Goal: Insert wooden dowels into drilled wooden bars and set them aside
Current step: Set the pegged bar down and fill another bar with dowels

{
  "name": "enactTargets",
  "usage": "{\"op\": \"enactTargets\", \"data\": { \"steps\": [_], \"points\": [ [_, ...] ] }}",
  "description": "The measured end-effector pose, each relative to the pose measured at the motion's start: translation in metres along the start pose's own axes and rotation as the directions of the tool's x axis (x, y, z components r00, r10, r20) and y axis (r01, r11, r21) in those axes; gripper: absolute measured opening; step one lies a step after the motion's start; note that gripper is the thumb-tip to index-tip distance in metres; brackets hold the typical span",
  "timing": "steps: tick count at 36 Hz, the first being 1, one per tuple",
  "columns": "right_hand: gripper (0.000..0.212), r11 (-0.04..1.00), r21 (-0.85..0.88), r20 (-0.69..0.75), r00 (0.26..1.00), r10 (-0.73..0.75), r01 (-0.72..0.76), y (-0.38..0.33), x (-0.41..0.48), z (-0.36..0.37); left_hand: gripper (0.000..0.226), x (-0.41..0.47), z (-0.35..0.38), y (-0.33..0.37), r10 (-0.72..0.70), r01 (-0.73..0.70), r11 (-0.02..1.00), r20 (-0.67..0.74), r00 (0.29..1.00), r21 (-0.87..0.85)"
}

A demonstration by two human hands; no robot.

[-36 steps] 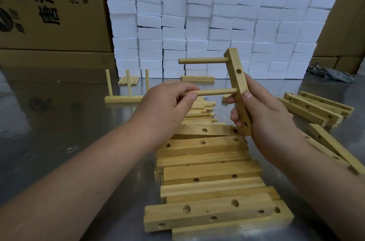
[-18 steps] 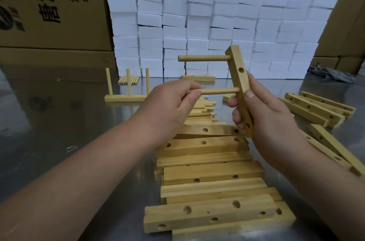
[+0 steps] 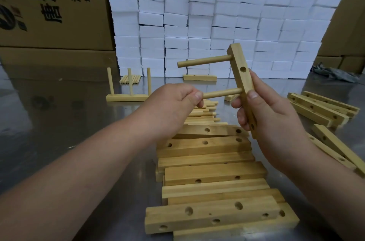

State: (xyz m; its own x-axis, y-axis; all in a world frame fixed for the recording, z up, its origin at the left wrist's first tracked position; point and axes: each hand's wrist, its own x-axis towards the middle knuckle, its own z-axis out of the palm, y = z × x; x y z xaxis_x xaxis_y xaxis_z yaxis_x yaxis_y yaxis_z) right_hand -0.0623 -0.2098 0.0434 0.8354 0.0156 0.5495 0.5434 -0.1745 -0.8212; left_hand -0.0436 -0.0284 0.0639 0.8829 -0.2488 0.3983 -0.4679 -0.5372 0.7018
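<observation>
Right hand (image 3: 270, 118) grips bar (image 3: 242, 75) near-upright by lower half. Left hand (image 3: 175, 102) pinches free end of lower dowel (image 3: 221, 92), other end in bar. Upper dowel (image 3: 203, 61) juts from bar top. Loose bars (image 3: 207, 161) below both hands on bench (image 3: 59, 122).

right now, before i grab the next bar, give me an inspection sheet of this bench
surface: shiny metal table, reflective.
job's things: held bar carries upper dowel and lower dowel; stack of drilled bars in front; loose dowels behind it; finished bar with three upright dowels at far left.
clutter: more bars lying at right; grey rag far right.
hands: left hand pinches the lower dowel; right hand grips the held bar.
cables: nothing seen.
surroundings: wall of white foam blocks; cardboard boxes behind.
</observation>
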Motion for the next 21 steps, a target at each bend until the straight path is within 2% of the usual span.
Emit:
{"op": "enactTargets", "data": {
  "steps": [7, 10, 13, 15, 18, 21],
  "points": [
    [0.041, 0.998, -0.042, -0.052, 0.998, 0.035, -0.037, -0.002, 0.003, 0.000, 0.028, 0.004, 0.002, 0.000, 0.039, -0.042, 0.999, -0.085, 0.996, -0.031],
    [0.047, 0.992, -0.046, -0.099, 0.989, 0.111, -0.116, 0.001, 0.003, -0.001, 0.023, 0.004, 0.000, -0.003, 0.079, -0.089, 0.994, -0.154, 0.985, -0.058],
    [0.025, 0.979, -0.105, -0.062, 0.983, 0.171, -0.176, 0.003, 0.003, -0.001, 0.021, 0.006, 0.000, -0.009, 0.104, -0.118, 0.991, -0.212, 0.972, -0.057],
    [0.023, 0.964, -0.209, -0.045, 0.986, 0.160, -0.165, 0.004, 0.004, 0.000, 0.022, 0.006, 0.001, -0.013, 0.114, -0.130, 0.990, -0.231, 0.966, -0.056],
    [0.027, 0.964, -0.213, -0.073, 0.987, 0.144, -0.157, 0.005, 0.004, 0.003, 0.023, 0.009, 0.001, -0.017, 0.051, -0.091, 0.982, -0.236, 0.970, -0.164],
    [0.027, 0.981, -0.068, -0.141, 0.975, 0.172, -0.183, 0.007, 0.006, 0.001, 0.028, 0.017, -0.006, -0.028, -0.079, 0.001, 0.959, -0.268, 0.960, -0.282]
  ]
}}
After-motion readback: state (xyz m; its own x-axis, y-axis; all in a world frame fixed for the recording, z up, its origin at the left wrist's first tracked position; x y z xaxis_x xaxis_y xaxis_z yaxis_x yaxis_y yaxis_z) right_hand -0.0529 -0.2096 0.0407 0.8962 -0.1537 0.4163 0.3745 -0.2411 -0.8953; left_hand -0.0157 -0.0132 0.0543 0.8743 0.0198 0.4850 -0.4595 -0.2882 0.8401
